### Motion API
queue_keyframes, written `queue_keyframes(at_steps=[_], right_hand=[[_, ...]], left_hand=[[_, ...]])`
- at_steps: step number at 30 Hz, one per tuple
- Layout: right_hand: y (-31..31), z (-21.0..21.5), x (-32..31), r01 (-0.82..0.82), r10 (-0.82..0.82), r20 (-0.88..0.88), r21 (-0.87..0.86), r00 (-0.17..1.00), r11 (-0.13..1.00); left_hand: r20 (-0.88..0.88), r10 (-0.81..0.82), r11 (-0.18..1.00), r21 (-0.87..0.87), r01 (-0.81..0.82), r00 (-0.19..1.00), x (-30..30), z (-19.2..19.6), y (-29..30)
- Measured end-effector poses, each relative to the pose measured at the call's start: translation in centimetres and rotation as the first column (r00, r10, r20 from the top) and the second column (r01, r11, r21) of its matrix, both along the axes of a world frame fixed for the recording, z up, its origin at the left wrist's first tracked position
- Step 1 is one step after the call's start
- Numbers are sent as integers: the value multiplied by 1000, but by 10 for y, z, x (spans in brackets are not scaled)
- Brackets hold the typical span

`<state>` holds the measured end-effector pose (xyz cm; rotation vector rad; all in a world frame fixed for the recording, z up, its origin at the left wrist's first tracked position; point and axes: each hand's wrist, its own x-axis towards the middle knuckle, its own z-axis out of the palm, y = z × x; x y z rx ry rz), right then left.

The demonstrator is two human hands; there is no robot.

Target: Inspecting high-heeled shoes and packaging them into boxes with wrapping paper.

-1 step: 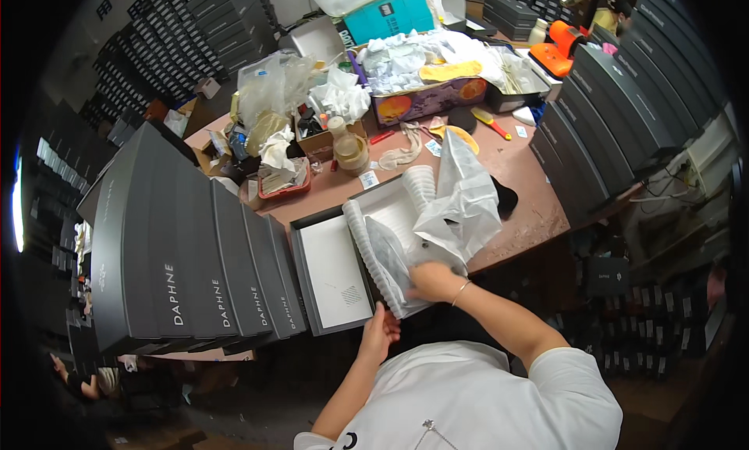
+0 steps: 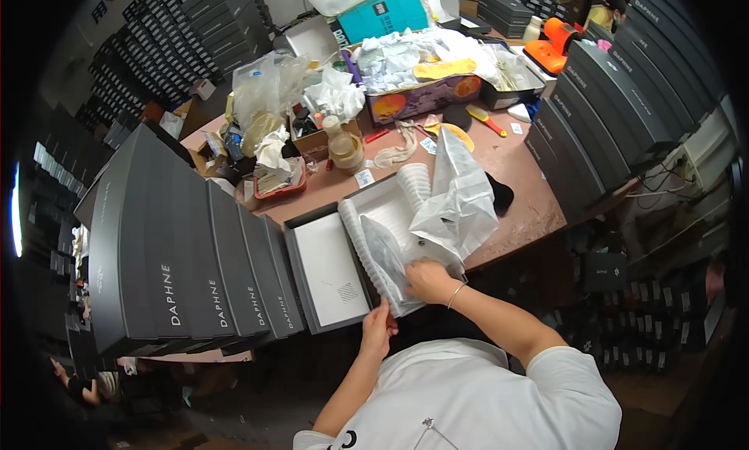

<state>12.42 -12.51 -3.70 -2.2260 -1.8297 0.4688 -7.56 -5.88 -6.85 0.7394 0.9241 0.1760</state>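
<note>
An open dark grey shoe box [image 2: 365, 282] with a white inside lies at the table's near edge, its lid [image 2: 328, 274] beside it on the left. White ribbed padding [image 2: 360, 243] runs along the box, next to a greyish item in translucent wrapping [image 2: 384, 251]. White tissue paper [image 2: 460, 212] is bunched over the right side. My right hand [image 2: 431, 281] presses into the near part of the wrapping with bent fingers closed on it. At the near end of the box, my left hand [image 2: 378, 329] is cupped, thumb and fingers apart, touching the padding's end.
Stacked dark shoe boxes stand close on the left [image 2: 179, 247] and right [image 2: 601, 122]. Behind are a purple carton of crumpled paper [image 2: 425, 103], a jar [image 2: 345, 149], a red basket [image 2: 282, 186], a red-and-yellow brush [image 2: 485, 120] and an orange tool [image 2: 550, 48].
My left thumb has come up closer to the padding's near end. The right hand has shifted only slightly, and the whole view has moved a little.
</note>
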Motion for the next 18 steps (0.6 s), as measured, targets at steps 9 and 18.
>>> queue_keyframes(at_steps=[9,18], right_hand=[[39,-2,48,13,15,117,-233,993,972],[74,51,57,169,-155,-75,255,985,952]], left_hand=[[212,162,496,827,-265,964,9,54,-23],[239,42,473,850,-230,970,-32,37,-25]])
